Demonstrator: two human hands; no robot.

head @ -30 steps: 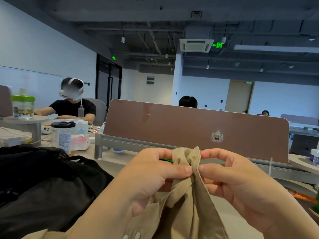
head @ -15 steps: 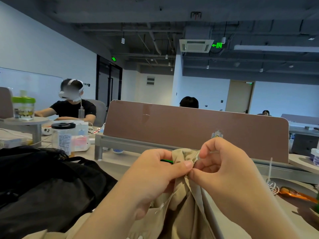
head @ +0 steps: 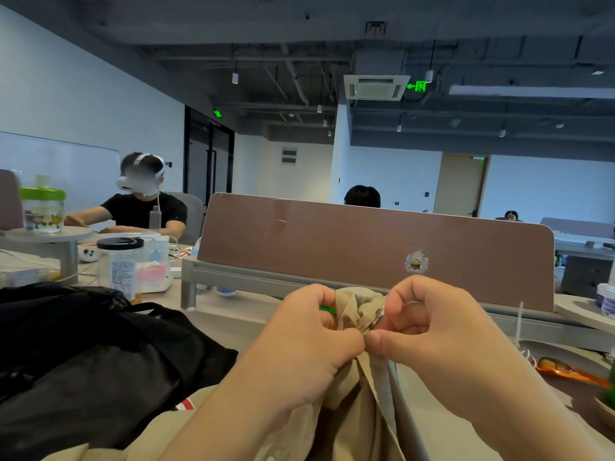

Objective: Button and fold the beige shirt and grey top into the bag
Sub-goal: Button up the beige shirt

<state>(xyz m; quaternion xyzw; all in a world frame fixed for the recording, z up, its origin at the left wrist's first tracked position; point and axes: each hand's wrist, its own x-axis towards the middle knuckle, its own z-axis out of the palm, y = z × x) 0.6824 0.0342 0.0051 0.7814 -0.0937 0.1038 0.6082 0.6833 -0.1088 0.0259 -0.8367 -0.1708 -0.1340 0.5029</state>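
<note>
Lowered slightly: right hand (head: 432,331), thumb meeting left hand (head: 299,354) | 2 hands pinched 1 beige shirt (head: 356,304) | 1 black bag (head: 100,361), cut off left | pinch point hidden behind thumbs

Left hand (head: 301,356), right hand (head: 446,344): fingers (head: 377,339) pinched.
</note>
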